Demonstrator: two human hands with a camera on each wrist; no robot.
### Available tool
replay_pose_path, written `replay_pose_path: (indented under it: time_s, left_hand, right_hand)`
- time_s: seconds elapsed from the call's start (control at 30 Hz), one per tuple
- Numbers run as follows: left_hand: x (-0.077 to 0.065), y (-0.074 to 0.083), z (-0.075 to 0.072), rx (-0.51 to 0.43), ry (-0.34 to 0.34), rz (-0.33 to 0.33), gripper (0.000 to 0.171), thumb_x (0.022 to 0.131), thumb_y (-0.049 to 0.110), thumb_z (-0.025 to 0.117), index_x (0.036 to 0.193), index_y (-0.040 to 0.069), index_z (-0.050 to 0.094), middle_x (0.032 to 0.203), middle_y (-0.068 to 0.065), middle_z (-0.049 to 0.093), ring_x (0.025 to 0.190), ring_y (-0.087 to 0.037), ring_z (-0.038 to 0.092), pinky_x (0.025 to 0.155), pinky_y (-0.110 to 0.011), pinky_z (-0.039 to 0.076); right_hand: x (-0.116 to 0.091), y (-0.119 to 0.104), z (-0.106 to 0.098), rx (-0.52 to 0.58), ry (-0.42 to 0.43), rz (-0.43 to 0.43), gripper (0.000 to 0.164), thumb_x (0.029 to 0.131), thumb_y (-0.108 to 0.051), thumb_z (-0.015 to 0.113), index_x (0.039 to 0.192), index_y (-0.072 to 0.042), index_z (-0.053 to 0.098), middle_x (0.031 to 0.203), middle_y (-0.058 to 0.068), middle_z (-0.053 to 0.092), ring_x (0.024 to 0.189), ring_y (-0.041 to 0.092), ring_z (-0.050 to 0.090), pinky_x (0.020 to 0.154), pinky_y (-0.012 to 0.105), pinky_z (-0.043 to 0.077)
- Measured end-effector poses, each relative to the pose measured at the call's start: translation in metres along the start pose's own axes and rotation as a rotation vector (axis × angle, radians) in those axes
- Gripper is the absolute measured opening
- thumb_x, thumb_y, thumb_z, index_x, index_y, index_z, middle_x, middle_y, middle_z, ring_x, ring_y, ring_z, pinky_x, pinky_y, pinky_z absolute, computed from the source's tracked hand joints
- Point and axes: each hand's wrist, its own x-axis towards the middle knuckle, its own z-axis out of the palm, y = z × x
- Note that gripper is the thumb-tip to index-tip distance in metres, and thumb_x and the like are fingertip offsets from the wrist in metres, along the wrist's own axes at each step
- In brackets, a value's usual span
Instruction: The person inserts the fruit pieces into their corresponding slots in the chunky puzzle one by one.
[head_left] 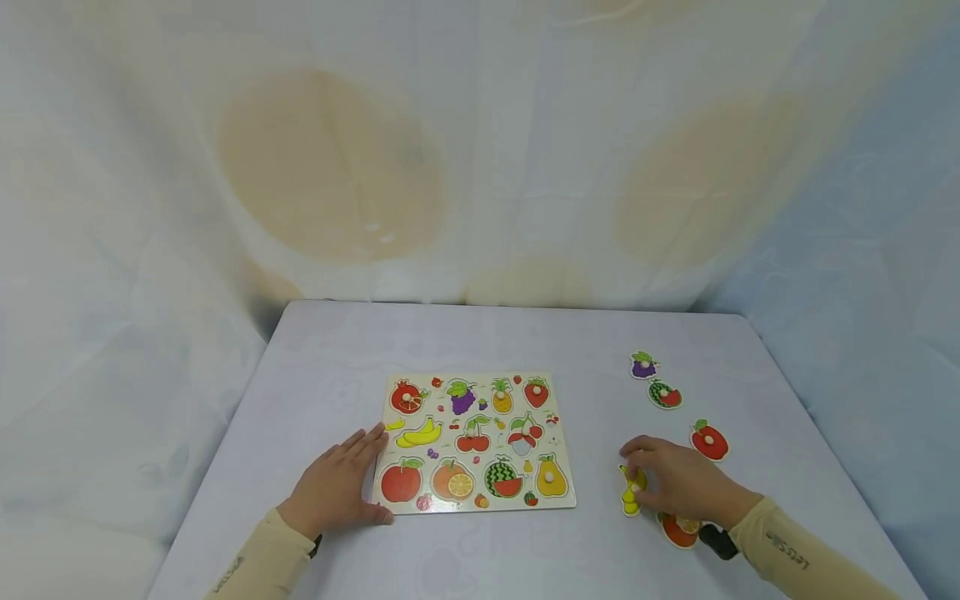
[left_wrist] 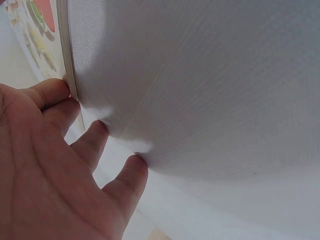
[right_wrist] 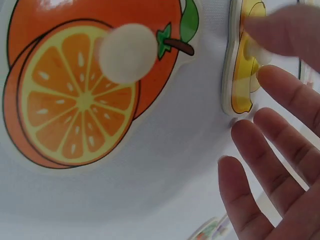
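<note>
Banana piece is located at the lower right of the head frame, under the fingers of the right hand; orange piece is set just to its lower right. Judged by the visible edge: thin, stiff, probably light, not very fragile. Face is glossy, likely a bit slippery, so hold is best taken at the pale knob, not the rim. In the right wrist frame, knob is straddled by thumb and index finger, pinched by the look of it; firmness of contact can't be told. Other right fingers are spread. Long axis is oriented roughly top to bottom of the head frame; stem end can't be made out. Bananas on the puzzle board, lower centre, are slanted nearer horizontal. Board's left edge is touched by the left hand, fingers spread in the left wrist frame.
</note>
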Motion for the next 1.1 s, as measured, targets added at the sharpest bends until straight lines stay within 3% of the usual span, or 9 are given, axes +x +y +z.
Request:
replay_pose_path:
  time_s: [0.2,0.4,0.67,1.1]
  left_hand:
    - [-0.0001,-0.0005,0.0008,0.0,-0.004,-0.005,0.114,0.059,0.059,0.089,0.15,0.006,0.045,0.157,-0.007,0.038,0.141,-0.034,0.036,0.108,-0.059,0.036]
    - [0.0008,-0.0022,0.0044,-0.004,0.004,-0.01,0.115,0.059,0.059,0.09,0.15,0.006,0.045,0.157,-0.007,0.038,0.142,-0.034,0.035,0.109,-0.059,0.035]
    - [0.0006,-0.0032,0.006,-0.005,0.017,-0.001,0.114,0.058,0.059,0.09,0.149,0.006,0.046,0.157,-0.007,0.039,0.141,-0.034,0.036,0.108,-0.059,0.037]
    - [0.0006,-0.0005,0.0018,-0.011,0.006,-0.002,0.113,0.059,0.058,0.09,0.149,0.006,0.045,0.157,-0.006,0.038,0.142,-0.034,0.036,0.109,-0.059,0.036]
  right_hand:
    - [0.0002,-0.0003,-0.0007,-0.005,-0.018,0.008,0.022,0.075,-0.035,0.088,0.078,-0.038,0.067,0.123,-0.008,0.061,0.106,0.017,0.062,0.08,0.029,0.058]
    - [0.0029,0.0007,0.0003,-0.017,0.031,-0.013,0.018,0.077,-0.034,0.086,0.083,-0.036,0.069,0.121,-0.009,0.062,0.109,0.017,0.061,0.085,0.034,0.057]
    - [0.007,-0.0015,0.0003,0.012,0.04,0.024,0.02,0.078,-0.032,0.086,0.081,-0.036,0.067,0.123,-0.008,0.062,0.113,0.019,0.06,0.089,0.036,0.056]
    - [0.0091,-0.0048,-0.0018,0.004,0.085,-0.004,0.019,0.079,-0.034,0.085,0.081,-0.036,0.066,0.119,-0.008,0.063,0.105,0.016,0.062,0.078,0.027,0.057]
